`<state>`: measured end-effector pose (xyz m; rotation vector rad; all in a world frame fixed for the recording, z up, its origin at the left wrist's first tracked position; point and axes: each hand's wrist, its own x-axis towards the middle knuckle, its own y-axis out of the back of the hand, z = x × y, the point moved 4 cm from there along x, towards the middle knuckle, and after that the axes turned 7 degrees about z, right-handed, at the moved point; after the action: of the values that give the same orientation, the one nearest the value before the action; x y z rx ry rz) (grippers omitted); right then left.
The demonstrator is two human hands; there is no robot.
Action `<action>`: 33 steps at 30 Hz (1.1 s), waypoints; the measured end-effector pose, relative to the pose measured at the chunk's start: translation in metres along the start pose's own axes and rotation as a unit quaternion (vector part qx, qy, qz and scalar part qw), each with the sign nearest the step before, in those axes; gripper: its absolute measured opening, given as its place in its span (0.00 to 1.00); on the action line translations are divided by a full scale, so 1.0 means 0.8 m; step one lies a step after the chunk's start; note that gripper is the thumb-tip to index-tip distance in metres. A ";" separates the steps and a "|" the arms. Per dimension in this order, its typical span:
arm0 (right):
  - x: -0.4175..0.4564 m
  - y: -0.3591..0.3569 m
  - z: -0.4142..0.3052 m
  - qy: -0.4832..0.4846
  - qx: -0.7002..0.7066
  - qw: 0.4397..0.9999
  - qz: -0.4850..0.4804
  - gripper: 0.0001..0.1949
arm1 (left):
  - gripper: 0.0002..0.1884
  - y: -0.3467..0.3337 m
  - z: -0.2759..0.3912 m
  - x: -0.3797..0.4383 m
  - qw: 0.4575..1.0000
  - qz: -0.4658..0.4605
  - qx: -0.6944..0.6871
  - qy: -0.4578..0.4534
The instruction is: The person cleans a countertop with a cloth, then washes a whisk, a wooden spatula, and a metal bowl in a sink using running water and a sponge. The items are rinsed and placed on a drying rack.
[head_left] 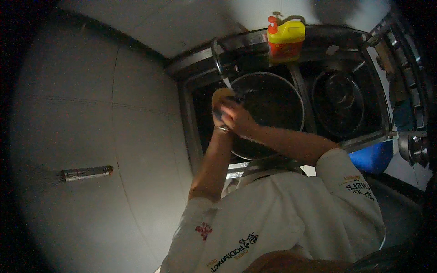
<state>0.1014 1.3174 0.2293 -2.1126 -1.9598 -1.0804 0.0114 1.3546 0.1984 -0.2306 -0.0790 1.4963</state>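
My left hand is below the tap spout, over the left sink basin, against a rounded tan item whose kind I cannot tell. My right hand lies across it, its fingers curled over something dark, blurred and partly hidden. Both hands are close together at the left edge of a large round vessel in the basin. A metal bangle circles the left wrist. Whether the left fingers close on the tan item is hidden by the right hand.
A yellow and red pump bottle stands on the ledge behind the sink. The right basin holds a round vessel. A blue container is below at the right, near metal bowls. A pale wall rises on the left.
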 end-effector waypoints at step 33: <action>-0.009 0.058 0.042 -0.491 0.350 0.796 -0.053 0.27 | 0.37 -0.003 -0.014 0.022 0.962 0.116 -0.232 0.081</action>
<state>0.1586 1.3189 0.2186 -2.2079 -2.2362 0.9133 0.0170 1.3708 0.1862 -0.7603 -0.2808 1.6715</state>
